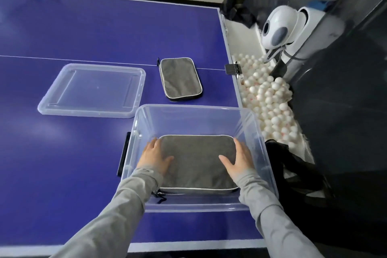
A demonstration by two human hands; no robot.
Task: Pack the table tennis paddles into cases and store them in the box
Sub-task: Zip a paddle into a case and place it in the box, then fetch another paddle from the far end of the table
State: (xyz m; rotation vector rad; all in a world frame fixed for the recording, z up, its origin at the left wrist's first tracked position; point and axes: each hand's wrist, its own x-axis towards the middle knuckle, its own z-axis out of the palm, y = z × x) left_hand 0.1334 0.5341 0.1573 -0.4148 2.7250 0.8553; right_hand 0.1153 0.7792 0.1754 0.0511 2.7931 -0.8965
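Fingers (154, 142) on boxed case (196, 161)

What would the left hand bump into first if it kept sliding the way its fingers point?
The left hand points away from the person, so it would probably meet the far wall of the clear box first, though depth is hard to judge.
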